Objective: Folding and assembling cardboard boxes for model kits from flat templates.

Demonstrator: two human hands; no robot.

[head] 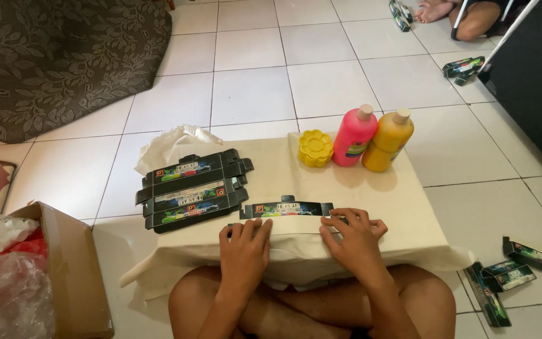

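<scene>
Left hand [244, 248] and right hand [354, 237], fingers spread, press one flat black carton [286, 209] on cloth-covered table [403, 207]; stack of flat cartons [192, 188] lies beside; folded boxes [514, 274] on floor.

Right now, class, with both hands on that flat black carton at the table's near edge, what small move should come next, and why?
Probably lift its near edge: the flat carton lies unfolded, with the left hand and right hand pressing it on the cloth-covered table.

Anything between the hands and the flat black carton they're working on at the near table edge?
Nothing visible. Left hand and right hand both rest on the flat black carton. The carton stack and paint bottles sit apart.
</scene>
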